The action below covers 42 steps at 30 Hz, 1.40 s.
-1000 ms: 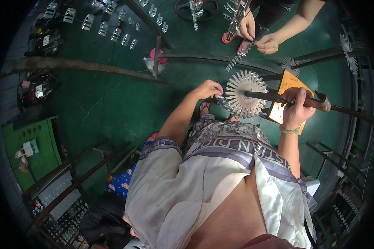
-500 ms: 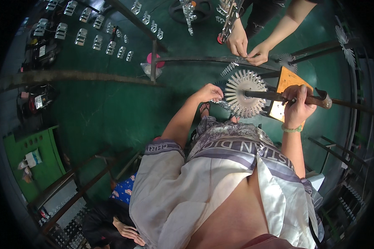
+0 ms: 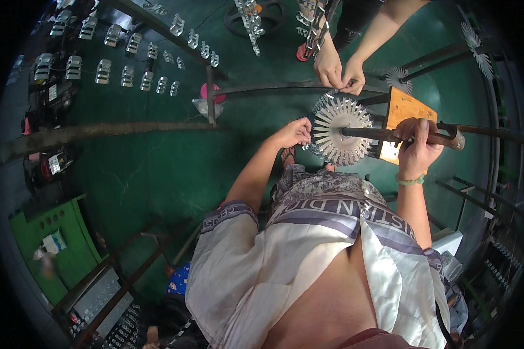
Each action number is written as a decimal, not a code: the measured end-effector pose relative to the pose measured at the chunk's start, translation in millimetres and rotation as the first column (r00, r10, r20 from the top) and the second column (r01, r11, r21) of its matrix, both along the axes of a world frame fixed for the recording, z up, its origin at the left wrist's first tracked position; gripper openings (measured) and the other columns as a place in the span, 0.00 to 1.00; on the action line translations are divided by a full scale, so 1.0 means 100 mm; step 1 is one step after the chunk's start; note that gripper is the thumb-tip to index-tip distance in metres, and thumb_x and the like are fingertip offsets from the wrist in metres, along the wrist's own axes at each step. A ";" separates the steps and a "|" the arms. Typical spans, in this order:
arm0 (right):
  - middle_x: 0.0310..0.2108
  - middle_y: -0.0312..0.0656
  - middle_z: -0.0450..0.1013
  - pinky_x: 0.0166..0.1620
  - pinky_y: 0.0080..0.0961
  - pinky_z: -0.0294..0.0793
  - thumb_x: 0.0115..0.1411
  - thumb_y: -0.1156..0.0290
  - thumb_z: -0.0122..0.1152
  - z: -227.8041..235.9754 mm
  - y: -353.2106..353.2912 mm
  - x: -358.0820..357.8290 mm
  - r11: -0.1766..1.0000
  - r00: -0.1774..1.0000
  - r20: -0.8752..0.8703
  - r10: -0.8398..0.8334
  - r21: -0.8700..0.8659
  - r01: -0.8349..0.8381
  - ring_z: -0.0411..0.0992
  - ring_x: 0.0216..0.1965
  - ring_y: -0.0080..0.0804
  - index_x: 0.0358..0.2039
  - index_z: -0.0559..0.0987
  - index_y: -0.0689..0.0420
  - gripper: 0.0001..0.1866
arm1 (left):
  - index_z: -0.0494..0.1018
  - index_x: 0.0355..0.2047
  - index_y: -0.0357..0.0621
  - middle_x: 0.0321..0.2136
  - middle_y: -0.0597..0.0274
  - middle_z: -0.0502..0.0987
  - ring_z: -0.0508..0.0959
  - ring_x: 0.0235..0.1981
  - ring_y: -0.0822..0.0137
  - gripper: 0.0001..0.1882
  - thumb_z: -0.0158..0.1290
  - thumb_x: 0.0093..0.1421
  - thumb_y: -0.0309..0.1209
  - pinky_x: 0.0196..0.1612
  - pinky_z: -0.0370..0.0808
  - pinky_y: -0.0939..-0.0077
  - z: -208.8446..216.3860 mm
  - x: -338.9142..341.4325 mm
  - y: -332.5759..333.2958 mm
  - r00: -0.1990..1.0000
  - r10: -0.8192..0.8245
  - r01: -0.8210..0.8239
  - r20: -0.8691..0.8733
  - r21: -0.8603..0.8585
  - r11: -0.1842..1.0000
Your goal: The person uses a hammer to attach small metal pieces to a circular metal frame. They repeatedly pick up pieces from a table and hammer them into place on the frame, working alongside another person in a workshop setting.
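Now the spoked metal wheel [image 3: 342,131] sits on a dark rod [image 3: 390,135], between the person's two hands

Compared with a second ago the wheel looks more face-on and a little higher in the head view, and the left hand [image 3: 295,132] has closed in from just short of the rim to pinch the spoke tips at its left edge, fingers narrow around them. The right hand [image 3: 416,148] is wrapped tight on the rod just right of the orange board [image 3: 406,110], as before, a green bead bracelet [image 3: 410,181] on the wrist. Above the wheel, a co-worker's hands [image 3: 339,71] now press together on a small part near a second, smaller wheel [image 3: 398,75], nearer than earlier. Rows of metal clips [image 3: 128,52] hang over the green floor [image 3: 145,168]
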State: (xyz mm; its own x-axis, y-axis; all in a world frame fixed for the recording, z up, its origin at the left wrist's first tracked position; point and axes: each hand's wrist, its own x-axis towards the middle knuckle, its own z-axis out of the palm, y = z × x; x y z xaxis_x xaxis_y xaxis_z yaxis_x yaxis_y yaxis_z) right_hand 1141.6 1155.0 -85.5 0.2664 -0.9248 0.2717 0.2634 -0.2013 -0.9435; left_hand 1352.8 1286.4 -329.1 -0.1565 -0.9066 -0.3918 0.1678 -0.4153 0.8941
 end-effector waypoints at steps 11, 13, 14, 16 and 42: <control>0.12 0.39 0.59 0.20 0.25 0.63 0.62 0.73 0.48 0.01 0.02 -0.02 0.999 0.999 -0.025 -0.044 -0.009 0.043 0.60 0.15 0.28 0.19 0.63 0.61 0.15 | 0.63 0.30 0.39 0.25 0.57 0.77 0.78 0.29 0.69 0.12 0.55 0.48 0.16 0.32 0.74 0.78 0.10 -0.07 0.00 0.974 0.172 -0.154 0.147 -0.124 0.980; 0.12 0.39 0.60 0.20 0.25 0.63 0.62 0.73 0.48 0.03 0.03 -0.01 0.997 0.997 -0.028 -0.071 -0.016 0.070 0.61 0.15 0.28 0.19 0.64 0.62 0.15 | 0.63 0.30 0.40 0.24 0.58 0.78 0.78 0.28 0.72 0.12 0.56 0.48 0.18 0.31 0.73 0.79 0.13 -0.13 0.04 0.948 0.218 -0.185 0.230 -0.156 0.970; 0.12 0.40 0.60 0.20 0.25 0.63 0.62 0.72 0.49 0.04 0.04 0.00 0.996 0.996 -0.029 -0.085 -0.018 0.084 0.61 0.15 0.28 0.19 0.64 0.62 0.15 | 0.64 0.30 0.40 0.24 0.59 0.78 0.77 0.27 0.74 0.13 0.57 0.48 0.20 0.31 0.73 0.80 0.17 -0.16 0.07 0.924 0.235 -0.188 0.300 -0.177 0.966; 0.12 0.40 0.60 0.20 0.25 0.63 0.62 0.72 0.49 0.06 0.05 0.03 0.995 0.994 -0.030 -0.100 -0.023 0.100 0.61 0.15 0.28 0.19 0.64 0.62 0.15 | 0.64 0.29 0.41 0.23 0.60 0.78 0.77 0.26 0.75 0.13 0.58 0.47 0.21 0.30 0.73 0.80 0.20 -0.24 0.12 0.880 0.295 -0.231 0.374 -0.206 0.951; 0.13 0.40 0.61 0.19 0.25 0.64 0.62 0.74 0.48 0.01 0.09 -0.04 0.993 0.995 -0.032 -0.096 -0.069 0.093 0.61 0.14 0.28 0.20 0.64 0.62 0.13 | 0.65 0.28 0.40 0.22 0.59 0.78 0.80 0.25 0.70 0.12 0.59 0.47 0.22 0.28 0.76 0.79 0.04 -0.84 0.31 0.575 0.719 -0.630 0.392 -0.349 0.694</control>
State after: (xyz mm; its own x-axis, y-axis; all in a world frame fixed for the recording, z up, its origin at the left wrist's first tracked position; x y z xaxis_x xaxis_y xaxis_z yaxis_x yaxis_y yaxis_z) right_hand 1137.4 1164.4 -84.7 0.1891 -0.9261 0.3264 0.2075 -0.2872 -0.9351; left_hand 1268.4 1317.3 -324.8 0.6858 -0.7235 -0.0787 -0.1088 -0.2090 0.9718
